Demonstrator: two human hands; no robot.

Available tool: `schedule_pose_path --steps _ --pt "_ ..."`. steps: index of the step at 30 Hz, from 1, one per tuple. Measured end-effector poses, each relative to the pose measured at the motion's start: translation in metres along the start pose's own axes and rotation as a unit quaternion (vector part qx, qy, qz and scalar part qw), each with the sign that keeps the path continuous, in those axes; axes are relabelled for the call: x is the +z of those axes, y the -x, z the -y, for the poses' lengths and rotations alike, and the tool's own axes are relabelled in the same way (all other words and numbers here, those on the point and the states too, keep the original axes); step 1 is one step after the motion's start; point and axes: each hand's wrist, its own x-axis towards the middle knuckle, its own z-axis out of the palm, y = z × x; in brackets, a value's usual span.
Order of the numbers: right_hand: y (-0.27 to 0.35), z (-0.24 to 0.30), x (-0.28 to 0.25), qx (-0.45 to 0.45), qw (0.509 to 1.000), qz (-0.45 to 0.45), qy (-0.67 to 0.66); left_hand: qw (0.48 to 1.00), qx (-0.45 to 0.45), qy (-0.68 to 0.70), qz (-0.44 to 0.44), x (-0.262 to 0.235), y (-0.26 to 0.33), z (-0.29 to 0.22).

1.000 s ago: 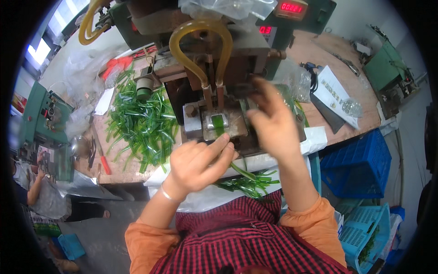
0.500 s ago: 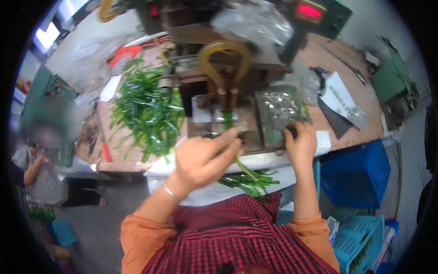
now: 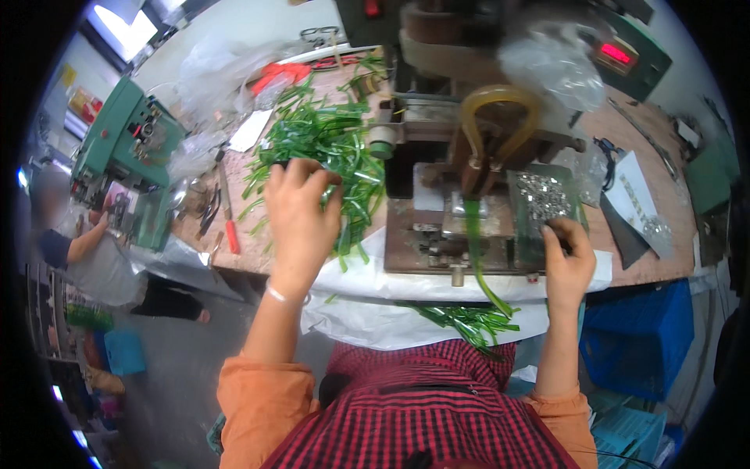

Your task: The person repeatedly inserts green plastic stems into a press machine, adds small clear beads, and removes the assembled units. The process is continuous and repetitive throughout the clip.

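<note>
My left hand (image 3: 301, 215) reaches over a pile of glossy green strips (image 3: 328, 129), fingers bent but apart, with nothing plainly gripped. At the tray (image 3: 528, 252) of small silvery metal pieces (image 3: 543, 195), my right hand (image 3: 570, 258) has thumb and fingers curled together at the near right corner; whatever they pinch is too small to make out. Between the hands stands a bench press (image 3: 406, 242) with a looped amber tube (image 3: 508, 98). One green strip (image 3: 478, 262) runs from under its head down over the front edge, touched by neither hand.
More green strips (image 3: 469, 324) lie on white sheeting (image 3: 359, 316) along the table front. A red-handled tool (image 3: 232, 234) rests left of the pile. Blue crates (image 3: 637, 336) stand at lower right. Beyond the left end, another person's arm (image 3: 86, 242) is at a green machine (image 3: 129, 148).
My left hand has left the strip at the press and moved left to the pile. The strip now hangs there alone. My right hand stays by the metal pieces; the view has shifted left.
</note>
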Motion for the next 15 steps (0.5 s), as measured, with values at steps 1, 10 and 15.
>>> schedule_pose_path --steps 1,10,15 --pt "-0.005 0.002 0.004 -0.006 1.0 0.011 -0.009 0.999 -0.008 -0.025 0.032 0.019 0.007 0.003" --pt "0.018 -0.046 -0.038 -0.075 0.972 -0.123 0.186 0.972 -0.164 0.159 -0.047 0.051 0.032 0.031" --pt "0.02 -0.02 -0.03 -0.005 0.994 -0.092 -0.06 0.831 -0.3 0.463 0.07 0.012 0.033 0.025"
